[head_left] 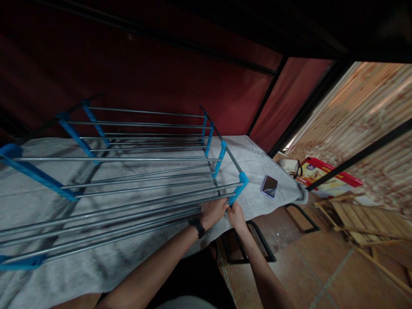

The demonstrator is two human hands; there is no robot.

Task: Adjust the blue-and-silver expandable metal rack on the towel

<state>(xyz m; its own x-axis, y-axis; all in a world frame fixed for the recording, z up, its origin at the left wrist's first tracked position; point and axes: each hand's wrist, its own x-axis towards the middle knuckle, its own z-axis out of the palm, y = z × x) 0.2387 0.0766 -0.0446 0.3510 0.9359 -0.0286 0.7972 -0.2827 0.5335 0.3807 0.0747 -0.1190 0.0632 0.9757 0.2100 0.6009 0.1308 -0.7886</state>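
A rack of grey metal tubes (154, 202) joined by blue plastic brackets lies on its side, stretching across the view. At its near right corner, both my hands meet at the lower end of a blue bracket (239, 189). My left hand (214, 213), with a black watch on the wrist, is closed around the end of a lower tube beside that bracket. My right hand (237, 216) pinches the bracket's bottom end from the right. The fingertips of both hands are partly hidden, and so is the joint between tube and bracket.
The rack rests on a grey cloth (254, 159) spread over a raised surface. A phone (269, 186) lies on it to the right. Behind stands a dark red panel (154, 73). A red and yellow box (328, 176) and a folded wooden chair (370, 221) are at the right.
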